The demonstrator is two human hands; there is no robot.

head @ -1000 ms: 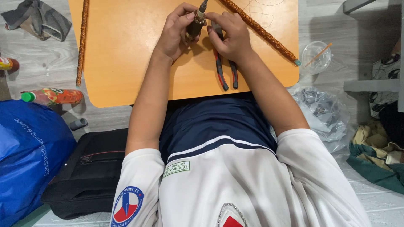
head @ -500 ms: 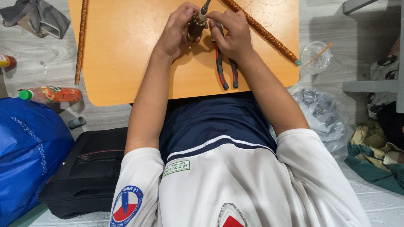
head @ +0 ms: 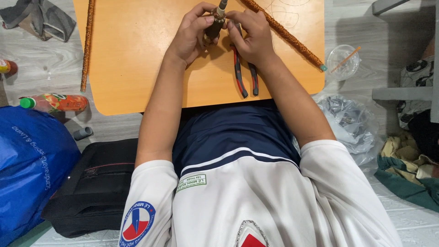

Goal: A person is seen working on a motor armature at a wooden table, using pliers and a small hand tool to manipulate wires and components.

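From the head camera I look down on my two hands meeting at the far edge of the orange table (head: pixel 137 55). My left hand (head: pixel 191 36) is curled closed around a small dark brown piece (head: pixel 214 27), thumb and fingers wrapped about its sides, so the piece sits upright between my palm and fingertips. A pale stub pokes out of its top, above my grasp. My right hand (head: pixel 252 34) is closed too, its fingertips pinching the upper part of the same piece from the right, touching my left fingers. What the piece is exactly I cannot tell; it is mostly hidden by my fingers.

Just under my right hand lie red-and-black pliers (head: pixel 244 75) flat on the table, handles pointing toward me, untouched. A glittery brown stick (head: pixel 286 34) runs diagonally beside my right hand, another (head: pixel 86 43) along the table's left edge.
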